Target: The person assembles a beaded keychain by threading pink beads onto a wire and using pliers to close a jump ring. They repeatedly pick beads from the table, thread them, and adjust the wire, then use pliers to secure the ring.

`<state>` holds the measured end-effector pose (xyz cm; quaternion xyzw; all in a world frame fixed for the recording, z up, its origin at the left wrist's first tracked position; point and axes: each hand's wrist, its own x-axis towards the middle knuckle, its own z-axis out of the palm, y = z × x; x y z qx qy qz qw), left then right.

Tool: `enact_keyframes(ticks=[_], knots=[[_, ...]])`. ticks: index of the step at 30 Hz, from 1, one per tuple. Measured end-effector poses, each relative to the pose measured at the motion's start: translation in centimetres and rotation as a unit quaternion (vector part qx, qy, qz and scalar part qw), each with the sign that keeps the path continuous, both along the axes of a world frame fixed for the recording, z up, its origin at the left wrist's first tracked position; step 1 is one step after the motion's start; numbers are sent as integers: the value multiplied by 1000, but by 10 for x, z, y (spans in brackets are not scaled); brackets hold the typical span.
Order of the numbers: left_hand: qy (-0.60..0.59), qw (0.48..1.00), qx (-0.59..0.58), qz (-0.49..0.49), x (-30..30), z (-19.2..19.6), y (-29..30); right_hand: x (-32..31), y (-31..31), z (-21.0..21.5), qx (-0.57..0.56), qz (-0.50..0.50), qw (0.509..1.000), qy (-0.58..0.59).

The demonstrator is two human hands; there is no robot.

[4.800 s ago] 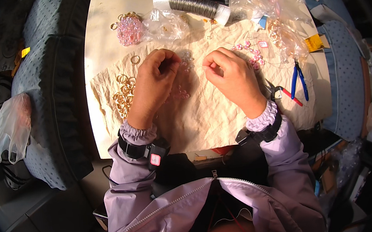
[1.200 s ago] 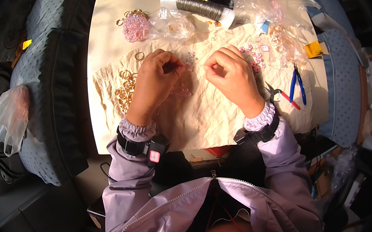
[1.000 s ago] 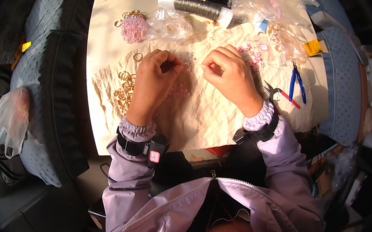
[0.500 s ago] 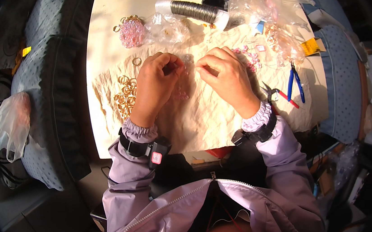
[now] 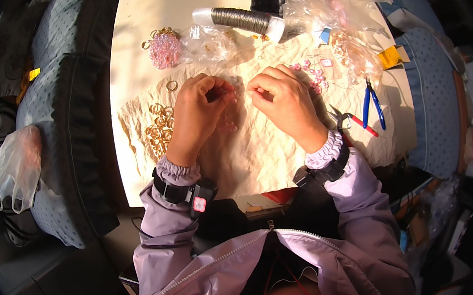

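Observation:
Over the middle of the crumpled cloth, my left hand (image 5: 198, 108) is closed in a pinch of thumb and forefinger. Facing it across a small gap, my right hand (image 5: 288, 103) pinches too. Whatever sits between the fingertips of either hand is too small to make out. A few clear pink beads (image 5: 228, 127) lie in shadow beside my left hand. Left of that hand is a pile of gold rings (image 5: 159, 129), with one loose ring (image 5: 172, 86) above it. Pink flower-like beads (image 5: 317, 81) are scattered just right of my right hand.
Blue-handled pliers (image 5: 371, 104) and red-handled cutters (image 5: 354, 119) lie at the right. Farther back are a wire spool (image 5: 240, 20), a pink bead cluster (image 5: 165, 51) and clear plastic bags (image 5: 314, 7). A yellow box (image 5: 391, 57) stands near the right table edge.
Both hands stay pinched and nearly in place, with my left fingertips slightly lower. The whole view has shifted a little.

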<state>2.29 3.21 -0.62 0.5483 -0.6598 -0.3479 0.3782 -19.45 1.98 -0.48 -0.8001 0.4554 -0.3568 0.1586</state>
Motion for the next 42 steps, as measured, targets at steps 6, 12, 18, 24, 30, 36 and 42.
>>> enact_keyframes(ticks=[6,12,18,24,30,36,42], knots=[[-17,1000,-9,-6,1,-4,-1,1,0,1,-14,5,1000,-3],[15,999,-31,11,-3,-4,-2,1,0,0,-1,-4,1000,-13],[-6,1000,-9,-6,-2,-1,0,1,1,0,14,-7,1000,-20],[-14,998,-61,4,-5,-2,1,1,0,0,-1,3,1000,-17],[-30,997,-64,-11,-5,-3,-2,2,1,0,27,19,998,-52],[9,999,-51,-10,-5,-1,0,1,-2,-2,30,27,995,-92],[-43,995,-87,-32,-8,11,1,-1,1,-3,-32,9,999,-39]])
